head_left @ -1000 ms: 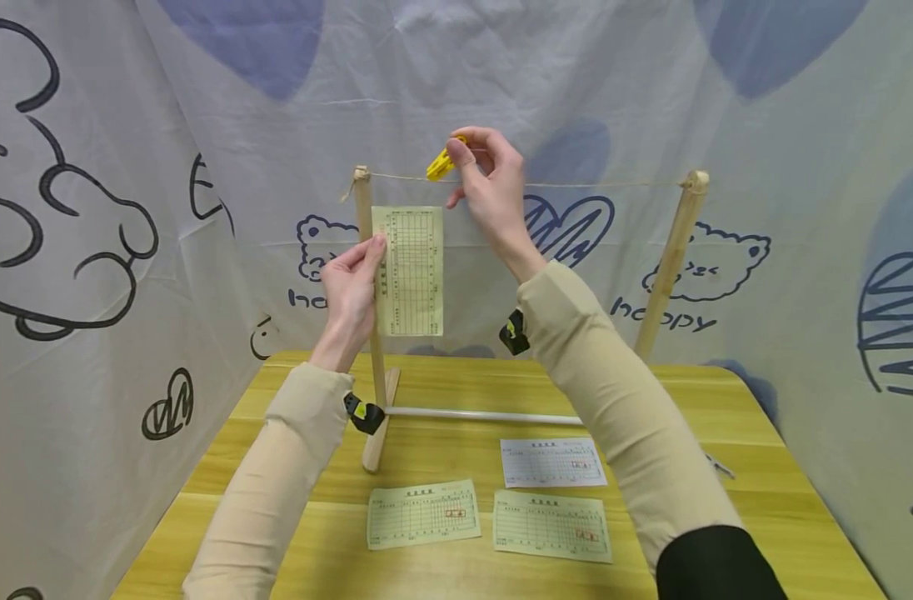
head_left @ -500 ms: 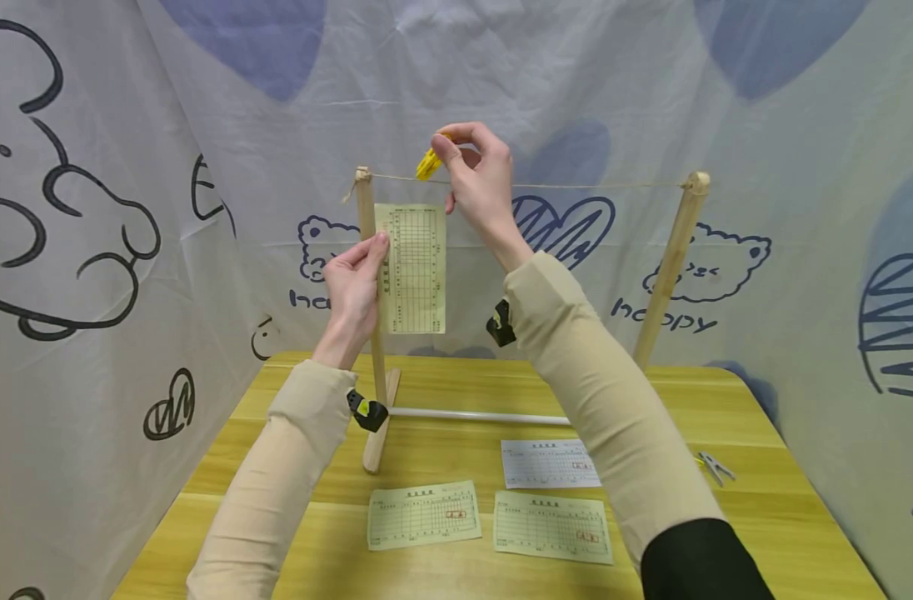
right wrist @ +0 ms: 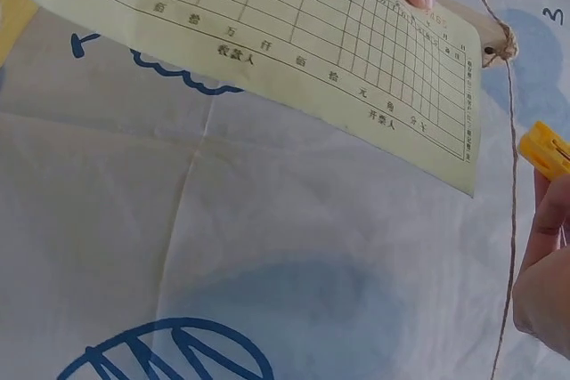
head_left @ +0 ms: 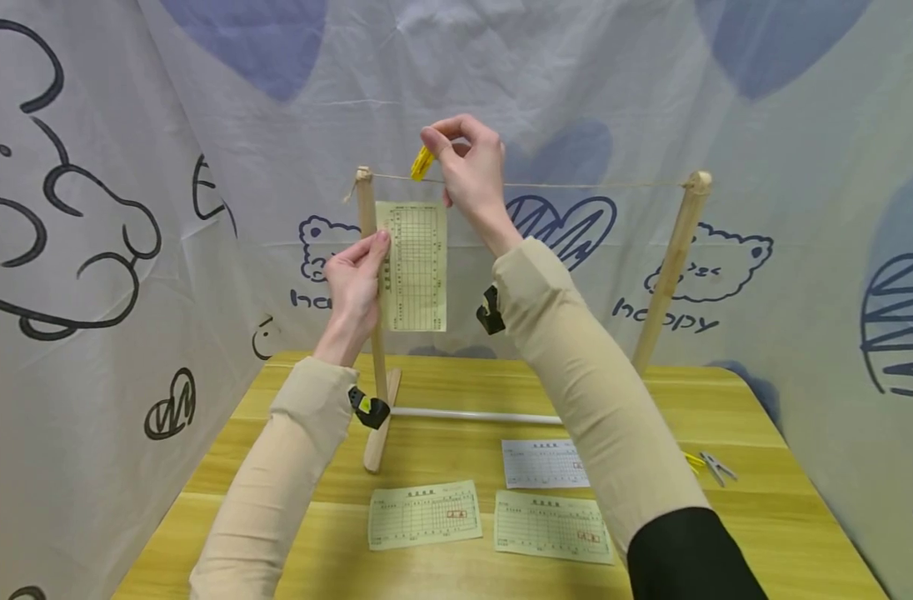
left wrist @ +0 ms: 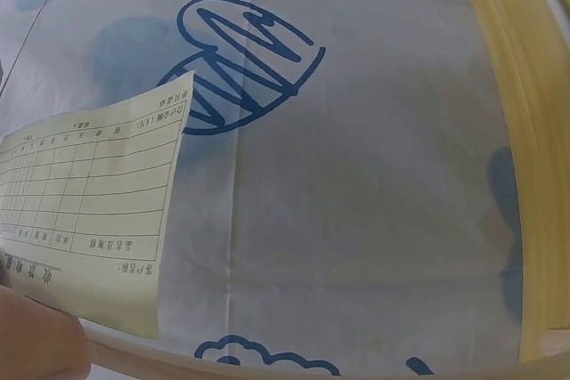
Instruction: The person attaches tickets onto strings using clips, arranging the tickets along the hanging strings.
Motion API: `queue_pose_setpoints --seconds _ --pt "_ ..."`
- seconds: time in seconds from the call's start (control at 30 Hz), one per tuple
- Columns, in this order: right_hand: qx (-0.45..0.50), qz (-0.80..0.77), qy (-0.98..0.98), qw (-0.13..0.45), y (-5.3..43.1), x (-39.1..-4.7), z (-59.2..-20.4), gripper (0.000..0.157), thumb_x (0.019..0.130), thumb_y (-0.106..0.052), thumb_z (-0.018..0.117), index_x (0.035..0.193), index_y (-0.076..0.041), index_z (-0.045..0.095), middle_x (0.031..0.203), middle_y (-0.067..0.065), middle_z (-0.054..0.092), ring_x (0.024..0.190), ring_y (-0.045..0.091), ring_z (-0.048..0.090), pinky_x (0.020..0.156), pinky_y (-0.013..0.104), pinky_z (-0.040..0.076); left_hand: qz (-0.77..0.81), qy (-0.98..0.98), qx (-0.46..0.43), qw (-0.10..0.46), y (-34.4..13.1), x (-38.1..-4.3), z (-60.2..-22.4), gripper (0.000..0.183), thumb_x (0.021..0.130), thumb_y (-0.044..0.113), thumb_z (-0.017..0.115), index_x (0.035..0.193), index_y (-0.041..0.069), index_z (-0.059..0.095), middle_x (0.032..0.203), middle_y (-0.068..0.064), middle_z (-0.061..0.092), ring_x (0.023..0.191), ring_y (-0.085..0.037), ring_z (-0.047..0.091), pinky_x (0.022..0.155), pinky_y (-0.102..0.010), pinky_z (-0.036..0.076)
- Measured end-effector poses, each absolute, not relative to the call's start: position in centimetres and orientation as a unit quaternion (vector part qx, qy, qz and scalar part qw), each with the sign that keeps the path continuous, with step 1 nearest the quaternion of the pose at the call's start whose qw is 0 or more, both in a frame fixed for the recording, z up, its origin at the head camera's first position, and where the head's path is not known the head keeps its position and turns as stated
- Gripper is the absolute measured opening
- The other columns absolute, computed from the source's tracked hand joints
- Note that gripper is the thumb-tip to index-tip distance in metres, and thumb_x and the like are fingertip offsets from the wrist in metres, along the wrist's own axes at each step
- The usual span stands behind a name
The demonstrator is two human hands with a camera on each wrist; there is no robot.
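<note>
My left hand (head_left: 355, 279) pinches a pale yellow receipt slip (head_left: 417, 275) by its left edge and holds it upright beside the left post. The slip's top edge is a little below the string (head_left: 576, 185). Above the string, my right hand (head_left: 471, 171) pinches a yellow clothespin (head_left: 422, 163) between thumb and fingers, its tip pointing down at the string. In the right wrist view the clothespin (right wrist: 545, 149) is close to the string (right wrist: 511, 220), and the slip (right wrist: 294, 51) is on the string's other side.
The string runs between a left wooden post (head_left: 366, 208) and a right wooden post (head_left: 670, 275), with a white rod (head_left: 479, 415) low between them. Two yellow slips (head_left: 425, 515) and a white slip (head_left: 542, 463) lie on the wooden table (head_left: 314, 533). Clothespins (head_left: 717, 468) lie at the right.
My right hand has moved left and slightly up with the clothespin, over the slip. The left hand has raised the slip slightly. More of the clothespins on the table now shows past my right sleeve.
</note>
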State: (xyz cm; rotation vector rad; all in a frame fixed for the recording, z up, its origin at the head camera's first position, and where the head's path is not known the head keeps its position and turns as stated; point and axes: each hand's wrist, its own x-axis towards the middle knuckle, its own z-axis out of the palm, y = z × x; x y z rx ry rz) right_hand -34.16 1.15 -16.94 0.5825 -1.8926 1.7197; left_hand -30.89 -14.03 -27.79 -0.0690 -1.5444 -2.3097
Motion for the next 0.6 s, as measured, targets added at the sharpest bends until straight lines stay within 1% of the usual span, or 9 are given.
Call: queue_pose_setpoints --seconds 0.07,0.17,0.23,0.3,0.47,0.6 --pt "0.206 0.622 -0.71 0.257 1.1 -34.0 -16.6 0.021 0.096 -0.021 0.069 0.102 -0.001 0.07 0.091 0.004 0.068 0.04 0.01 0.043 0.037 0.025 0.037 -0.819 -0.544 -0.023 0.179 -14.0 -30.9 -27.7 0.032 0.094 0.017 0.071 0.121 -0.001 0.068 0.087 0.005 0.077 0.078 -0.008 0.073 0.074 -0.019 0.06" --pt "0.204 0.59 -0.736 0.263 0.9 -33.9 -16.2 0.021 0.097 -0.023 0.068 0.101 -0.003 0.072 0.09 0.002 0.066 0.04 0.009 0.043 0.038 0.025 0.038 -0.821 -0.54 -0.022 0.183 -14.0 -31.0 -27.6 0.031 0.094 0.015 0.071 0.12 -0.001 0.068 0.086 0.005 0.077 0.078 -0.008 0.073 0.074 -0.019 0.06" --pt "0.201 0.571 -0.75 0.266 0.7 -33.9 -16.0 0.021 0.097 -0.025 0.068 0.101 -0.004 0.072 0.088 0.0 0.065 0.04 0.008 0.043 0.039 0.026 0.039 -0.822 -0.538 -0.02 0.185 -13.9 -31.0 -27.5 0.03 0.093 0.014 0.071 0.119 -0.001 0.068 0.086 0.004 0.077 0.077 -0.008 0.073 0.074 -0.019 0.06" --pt "0.201 0.554 -0.762 0.269 0.6 -33.9 -15.9 0.022 0.097 -0.026 0.067 0.101 -0.005 0.073 0.086 -0.001 0.063 0.037 0.01 0.039 0.04 0.027 0.04 -0.82 -0.54 -0.019 0.186 -13.9 -31.0 -27.4 0.03 0.093 0.015 0.072 0.118 -0.001 0.069 0.086 0.005 0.077 0.077 -0.008 0.073 0.074 -0.018 0.06" --pt "0.19 0.53 -0.783 0.265 0.4 -33.8 -15.6 0.023 0.097 -0.028 0.067 0.102 -0.006 0.073 0.085 -0.004 0.061 0.039 0.009 0.04 0.041 0.027 0.041 -0.815 -0.549 -0.018 0.185 -13.8 -31.0 -27.2 0.031 0.094 0.016 0.071 0.119 -0.001 0.068 0.086 0.005 0.077 0.076 -0.007 0.073 0.072 -0.018 0.06" --pt "0.185 0.515 -0.799 0.249 0.5 -33.8 -15.3 0.022 0.098 -0.028 0.066 0.104 -0.007 0.073 0.086 -0.004 0.061 0.038 0.009 0.04 0.042 0.026 0.042 -0.814 -0.552 -0.014 0.181 -13.7 -31.1 -27.2 0.032 0.094 0.017 0.072 0.12 -0.001 0.068 0.086 0.006 0.076 0.076 -0.007 0.073 0.073 -0.018 0.06"
